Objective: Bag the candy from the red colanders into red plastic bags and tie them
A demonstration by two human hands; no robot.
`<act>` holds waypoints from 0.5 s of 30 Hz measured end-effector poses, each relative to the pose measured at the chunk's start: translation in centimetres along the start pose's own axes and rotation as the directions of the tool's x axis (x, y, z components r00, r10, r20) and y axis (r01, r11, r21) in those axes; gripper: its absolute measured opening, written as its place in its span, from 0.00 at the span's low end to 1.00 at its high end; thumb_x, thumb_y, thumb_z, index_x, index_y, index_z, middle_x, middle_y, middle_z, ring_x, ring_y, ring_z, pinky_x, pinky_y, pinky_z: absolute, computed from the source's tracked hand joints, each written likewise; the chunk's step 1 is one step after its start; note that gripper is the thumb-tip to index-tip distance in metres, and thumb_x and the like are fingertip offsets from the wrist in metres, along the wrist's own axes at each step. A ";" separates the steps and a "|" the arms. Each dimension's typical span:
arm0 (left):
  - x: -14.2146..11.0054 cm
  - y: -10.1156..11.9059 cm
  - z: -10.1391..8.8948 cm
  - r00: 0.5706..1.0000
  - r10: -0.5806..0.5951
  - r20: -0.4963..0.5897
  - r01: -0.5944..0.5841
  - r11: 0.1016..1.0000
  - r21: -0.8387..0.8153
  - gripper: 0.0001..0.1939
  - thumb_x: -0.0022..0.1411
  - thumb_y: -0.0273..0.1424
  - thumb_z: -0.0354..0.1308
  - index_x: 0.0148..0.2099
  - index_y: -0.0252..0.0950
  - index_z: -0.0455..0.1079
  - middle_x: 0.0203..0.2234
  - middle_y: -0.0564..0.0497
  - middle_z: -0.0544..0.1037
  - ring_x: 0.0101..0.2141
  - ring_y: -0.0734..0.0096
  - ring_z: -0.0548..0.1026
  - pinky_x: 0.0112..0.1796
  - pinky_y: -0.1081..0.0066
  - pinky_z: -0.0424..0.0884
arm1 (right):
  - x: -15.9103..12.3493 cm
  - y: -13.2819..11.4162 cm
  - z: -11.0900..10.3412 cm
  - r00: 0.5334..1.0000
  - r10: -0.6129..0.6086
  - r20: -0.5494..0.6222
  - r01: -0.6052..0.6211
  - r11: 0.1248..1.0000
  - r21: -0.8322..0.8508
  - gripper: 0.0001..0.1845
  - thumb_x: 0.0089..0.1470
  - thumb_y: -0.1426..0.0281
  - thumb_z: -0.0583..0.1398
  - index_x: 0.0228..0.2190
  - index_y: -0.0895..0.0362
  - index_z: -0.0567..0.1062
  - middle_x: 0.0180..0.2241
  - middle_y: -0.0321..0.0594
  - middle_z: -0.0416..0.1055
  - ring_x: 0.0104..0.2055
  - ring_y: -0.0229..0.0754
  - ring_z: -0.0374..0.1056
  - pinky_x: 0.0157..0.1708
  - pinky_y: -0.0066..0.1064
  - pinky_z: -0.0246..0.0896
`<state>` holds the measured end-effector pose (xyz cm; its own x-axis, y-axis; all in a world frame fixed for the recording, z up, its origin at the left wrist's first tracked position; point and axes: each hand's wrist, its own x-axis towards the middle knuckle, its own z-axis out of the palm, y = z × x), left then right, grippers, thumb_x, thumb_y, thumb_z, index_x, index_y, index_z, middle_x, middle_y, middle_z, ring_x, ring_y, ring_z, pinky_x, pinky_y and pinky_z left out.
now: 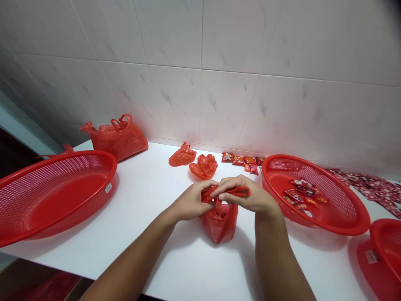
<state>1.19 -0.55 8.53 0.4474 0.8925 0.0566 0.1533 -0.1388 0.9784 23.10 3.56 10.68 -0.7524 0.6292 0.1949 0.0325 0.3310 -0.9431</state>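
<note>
Red plastic bag (220, 225) pinched between both hands' curled fingers (226, 187).

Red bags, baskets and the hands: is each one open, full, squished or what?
Held bag: something inside, top gathered
Left hand: gripping held bag
Right hand: gripping held bag
Big bag: bulging
Middle bag: crumpled
Round bag: scrunched like a flower
Left basket: open
Big right basket: open, packets inside
Edge basket: partly out of view
</note>
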 end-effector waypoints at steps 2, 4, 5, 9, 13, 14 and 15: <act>0.1 -0.2 -0.6 0.999 -0.044 -0.002 0.043 0.998 -0.046 0.17 0.59 0.32 0.70 0.51 0.39 0.77 0.37 0.48 0.82 0.36 0.62 0.80 0.38 0.65 0.74 | 0.2 0.4 0.2 0.997 0.017 -0.081 -0.027 0.991 -0.127 0.15 0.61 0.70 0.65 0.48 0.51 0.85 0.43 0.41 0.83 0.41 0.42 0.78 0.43 0.34 0.73; 0.2 -0.5 -1.0 0.997 -0.079 0.005 0.078 0.981 -0.179 0.22 0.62 0.38 0.70 0.56 0.39 0.75 0.32 0.50 0.81 0.33 0.64 0.79 0.37 0.66 0.73 | 0.7 0.7 0.6 0.979 0.006 -0.202 -0.064 0.958 -0.281 0.20 0.58 0.77 0.63 0.49 0.50 0.84 0.41 0.39 0.83 0.38 0.42 0.77 0.42 0.34 0.72; 0.3 -0.7 -1.0 0.995 -0.096 0.009 0.095 0.961 -0.261 0.24 0.63 0.43 0.68 0.57 0.39 0.74 0.30 0.49 0.81 0.33 0.63 0.79 0.37 0.66 0.73 | 1.0 0.9 0.9 0.969 -0.019 -0.247 -0.072 0.932 -0.354 0.22 0.57 0.79 0.61 0.48 0.50 0.85 0.38 0.38 0.83 0.36 0.41 0.76 0.41 0.33 0.71; 0.9 -1.7 -0.8 0.983 -0.182 -0.026 0.143 0.848 -0.510 0.27 0.67 0.54 0.60 0.47 0.34 0.80 0.31 0.42 0.83 0.32 0.59 0.80 0.35 0.63 0.74 | 2.2 1.3 2.0 0.964 -0.121 -0.238 -0.020 0.857 -0.515 0.23 0.56 0.83 0.59 0.43 0.48 0.87 0.29 0.34 0.79 0.30 0.38 0.71 0.36 0.30 0.67; 0.9 -2.0 -1.0 0.980 -0.190 -0.065 0.126 0.832 -0.540 0.23 0.66 0.50 0.64 0.39 0.32 0.81 0.36 0.40 0.85 0.38 0.57 0.81 0.43 0.62 0.75 | 2.7 2.0 2.5 0.957 -0.213 -0.199 0.102 0.883 -0.458 0.17 0.62 0.76 0.62 0.44 0.46 0.87 0.40 0.37 0.81 0.38 0.41 0.76 0.41 0.33 0.73; 0.8 -1.9 -1.2 0.978 -0.193 -0.074 0.126 0.842 -0.525 0.23 0.65 0.50 0.64 0.40 0.32 0.82 0.37 0.40 0.85 0.38 0.57 0.81 0.43 0.62 0.75 | 2.8 2.2 2.5 0.949 -0.231 -0.216 0.120 0.894 -0.431 0.16 0.64 0.74 0.62 0.45 0.45 0.86 0.43 0.38 0.81 0.40 0.41 0.77 0.43 0.34 0.74; 0.7 -1.8 -1.4 0.976 -0.194 -0.094 0.123 0.859 -0.497 0.24 0.65 0.51 0.64 0.41 0.32 0.82 0.37 0.41 0.85 0.37 0.58 0.81 0.42 0.62 0.75 | 2.9 2.4 2.4 0.940 -0.244 -0.237 0.129 0.900 -0.416 0.14 0.66 0.71 0.62 0.46 0.44 0.86 0.45 0.38 0.81 0.42 0.42 0.77 0.44 0.35 0.75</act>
<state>0.04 0.90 7.12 0.3240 0.9389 -0.1162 -0.2507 0.2037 0.9464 19.45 4.47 8.30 -0.5595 0.6778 0.4770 0.2060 0.6711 -0.7121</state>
